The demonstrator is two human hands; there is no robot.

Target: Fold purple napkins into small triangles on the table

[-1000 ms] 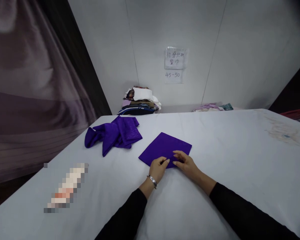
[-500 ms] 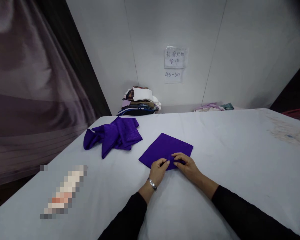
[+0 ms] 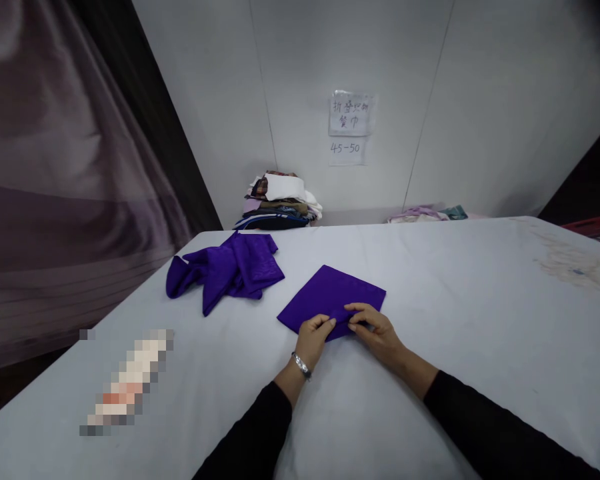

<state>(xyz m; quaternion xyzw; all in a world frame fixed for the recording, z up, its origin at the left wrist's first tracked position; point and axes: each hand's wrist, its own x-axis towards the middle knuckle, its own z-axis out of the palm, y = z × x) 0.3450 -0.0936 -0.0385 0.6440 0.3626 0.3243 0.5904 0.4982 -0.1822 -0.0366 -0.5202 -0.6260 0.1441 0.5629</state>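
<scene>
A purple cloth napkin [image 3: 330, 290], folded into a flat diamond, lies on the white-covered table in front of me. My left hand [image 3: 314, 337] pinches the napkin near its lower corner, thumb and fingers closed on the fabric. Just to the right, my right hand [image 3: 373, 327] also pinches the cloth between thumb and forefinger. Between the two hands a small fold of the fabric is lifted. Part of the napkin's near edge is hidden by my fingers.
Crumpled purple cloth [image 3: 235, 267] lies at the table's left side. A blurred-out item [image 3: 135, 377] is at the front left. Behind the table are stacked clothes [image 3: 280, 200] and more fabric [image 3: 423, 213]. Paper signs [image 3: 351, 115] hang on the wall; a curtain [image 3: 55, 167] hangs at left.
My left hand has shifted slightly left along the fold, widening the gap between the hands. My right hand stays nearly in place. Both still pinch the napkin.
</scene>
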